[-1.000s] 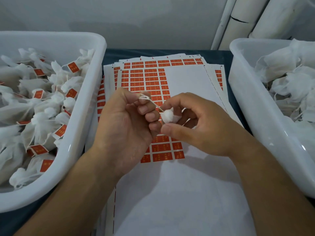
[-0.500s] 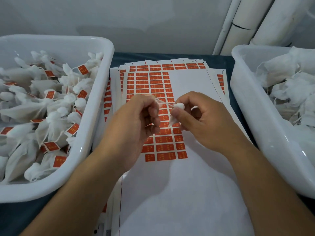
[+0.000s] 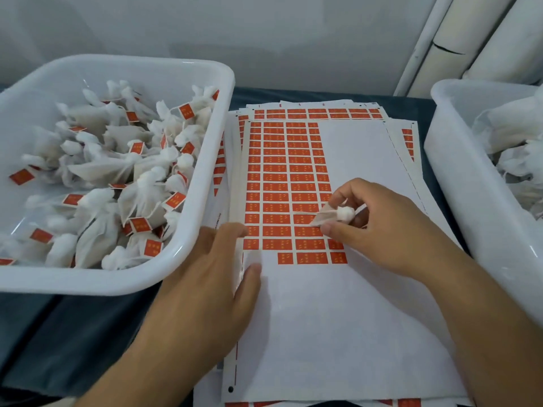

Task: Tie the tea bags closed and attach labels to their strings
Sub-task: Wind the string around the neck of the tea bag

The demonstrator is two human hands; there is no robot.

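Note:
A small white tea bag (image 3: 338, 215) is held in my right hand (image 3: 379, 227), fingers curled round its gathered top, just above the orange stickers. My right thumb tip touches the label sheet near an orange label. The label sheet (image 3: 323, 304) is white backing paper with rows of orange labels (image 3: 282, 186) on its upper left part. My left hand (image 3: 217, 277) lies flat on the sheet's left edge, fingers straight, holding nothing. The bag's string is not visible.
A white tub (image 3: 202, 160) on the left holds several tied tea bags with orange labels. Another white tub (image 3: 458, 183) on the right holds untied white bags. More label sheets are stacked beneath. White pipes stand at the back right. The table is dark blue.
My left hand has let go of the string and dropped flat onto the sheet's left edge. My right hand has moved down and right with the tea bag, onto the stickers.

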